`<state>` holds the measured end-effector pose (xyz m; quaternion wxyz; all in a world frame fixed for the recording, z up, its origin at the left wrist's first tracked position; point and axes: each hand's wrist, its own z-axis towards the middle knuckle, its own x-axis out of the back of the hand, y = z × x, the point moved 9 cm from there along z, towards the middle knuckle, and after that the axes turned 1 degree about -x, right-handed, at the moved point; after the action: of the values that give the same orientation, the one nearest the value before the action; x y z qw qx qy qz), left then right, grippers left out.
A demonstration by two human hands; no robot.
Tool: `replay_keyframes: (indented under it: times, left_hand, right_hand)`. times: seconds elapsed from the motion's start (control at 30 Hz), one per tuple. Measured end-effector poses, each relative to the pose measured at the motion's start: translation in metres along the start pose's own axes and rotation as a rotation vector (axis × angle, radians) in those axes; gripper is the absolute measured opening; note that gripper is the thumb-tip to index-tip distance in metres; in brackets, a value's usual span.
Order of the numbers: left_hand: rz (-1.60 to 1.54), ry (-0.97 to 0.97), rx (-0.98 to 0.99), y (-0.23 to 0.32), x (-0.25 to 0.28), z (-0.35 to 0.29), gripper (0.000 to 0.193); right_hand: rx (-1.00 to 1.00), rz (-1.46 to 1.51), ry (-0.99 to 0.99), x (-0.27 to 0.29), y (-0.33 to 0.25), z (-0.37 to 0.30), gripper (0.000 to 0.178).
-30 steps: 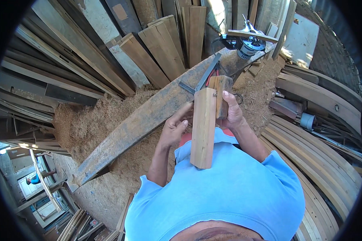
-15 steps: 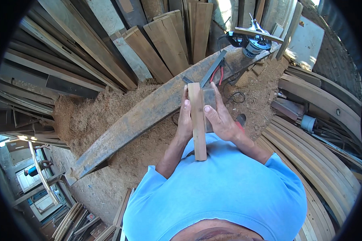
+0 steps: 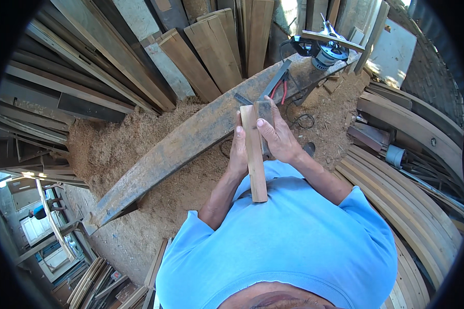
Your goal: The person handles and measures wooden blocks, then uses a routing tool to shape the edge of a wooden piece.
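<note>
Upright in front of my chest is a short wooden bar (image 3: 254,159), its lower end against my blue shirt. My left hand (image 3: 237,152) is closed along the bar's left side, its thumb on the near face and its fingertips partly hidden. My right hand (image 3: 280,138) presses a flat, dark, brownish block (image 3: 264,109) against the bar's right side, thumb over its edge. I cannot tell what kind of block it is. Just beyond the hands, a metal square (image 3: 275,80) and red-handled pliers (image 3: 279,91) lie on a long thick beam (image 3: 175,144).
A power tool with a round motor body (image 3: 324,55) rests on the beam's far right end. Wood shavings (image 3: 123,139) cover the ground. Boards (image 3: 214,49) lean at the back, and long planks (image 3: 397,206) are stacked at right. A person (image 3: 38,211) is far off at left.
The dark block has slid up along the bar with my right hand, which moved slightly up and left. The bar has turned a little, its lower end shifting slightly up.
</note>
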<state>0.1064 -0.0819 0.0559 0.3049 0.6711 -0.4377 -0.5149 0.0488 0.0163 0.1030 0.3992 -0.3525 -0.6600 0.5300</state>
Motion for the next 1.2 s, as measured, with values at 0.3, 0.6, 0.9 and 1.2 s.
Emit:
replay_keyframes:
  times: [0.3, 0.6, 0.9, 1.2]
  left_hand:
    - [-0.187, 0.070, 0.071, -0.008, 0.009, -0.001, 0.056]
    - [-0.078, 0.023, 0.008, -0.013, 0.011, 0.004, 0.061]
    - [0.100, 0.020, -0.091, 0.005, 0.008, -0.002, 0.069]
    - [0.108, 0.045, -0.136, 0.018, 0.005, 0.001, 0.069]
  right_hand:
    - [-0.014, 0.052, -0.061, -0.011, 0.005, 0.003, 0.089]
    - [0.030, 0.005, -0.015, -0.012, 0.013, -0.024, 0.081]
    - [0.043, 0.081, -0.010, -0.004, 0.003, 0.003, 0.088]
    - [0.023, 0.132, -0.057, -0.005, -0.005, 0.008, 0.088]
